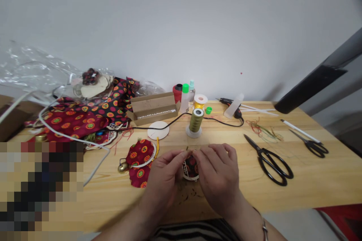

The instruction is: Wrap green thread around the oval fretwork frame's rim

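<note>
Both hands meet at the near middle of the wooden table (311, 180). My left hand (164, 175) and my right hand (217, 173) are closed in a pinch on a small round piece (190, 167) covered in red patterned cloth with a white cut-out rim. A short olive thread end sticks up between the fingertips. Just behind stands an olive thread spool (195, 121). To the left lies a red cloth-covered disc (140, 155) with a small brass bell (123, 167) and a yellow cord.
Large black scissors (270, 161) lie right of my hands, smaller scissors (309, 143) farther right. A glue gun (230, 106) with its black cord, small bottles (185, 97), a cardboard box (154, 109), red patterned fabric (82, 116) and clear plastic bags sit at the back.
</note>
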Tool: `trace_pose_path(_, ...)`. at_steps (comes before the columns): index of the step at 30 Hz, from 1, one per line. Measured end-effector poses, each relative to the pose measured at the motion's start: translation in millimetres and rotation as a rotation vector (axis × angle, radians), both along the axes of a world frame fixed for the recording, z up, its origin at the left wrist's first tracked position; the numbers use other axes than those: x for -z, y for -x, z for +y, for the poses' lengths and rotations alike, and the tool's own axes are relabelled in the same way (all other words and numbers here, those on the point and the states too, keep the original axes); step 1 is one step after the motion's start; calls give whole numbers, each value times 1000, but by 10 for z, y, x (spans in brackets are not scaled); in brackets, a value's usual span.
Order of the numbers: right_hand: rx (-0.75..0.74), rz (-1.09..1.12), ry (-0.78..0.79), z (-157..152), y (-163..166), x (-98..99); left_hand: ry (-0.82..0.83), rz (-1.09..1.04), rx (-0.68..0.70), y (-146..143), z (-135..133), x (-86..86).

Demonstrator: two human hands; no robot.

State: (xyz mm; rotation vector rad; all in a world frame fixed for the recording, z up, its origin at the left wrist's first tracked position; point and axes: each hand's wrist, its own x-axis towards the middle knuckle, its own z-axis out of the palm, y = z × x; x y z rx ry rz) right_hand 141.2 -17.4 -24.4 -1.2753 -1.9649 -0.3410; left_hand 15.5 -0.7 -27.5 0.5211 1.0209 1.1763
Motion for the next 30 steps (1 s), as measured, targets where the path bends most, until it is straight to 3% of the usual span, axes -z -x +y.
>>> trace_pose_path(7, 11, 46, 89, -9, 15, 6, -8, 50, 7, 1, -11, -18)
trace_pose_path(18, -146, 654, 433, 31, -52, -23, -30, -3, 41, 31, -18, 54)
trace_pose_path(30, -234, 1115, 817, 19, -51, -72, 12, -43, 27, 17, -5, 22)
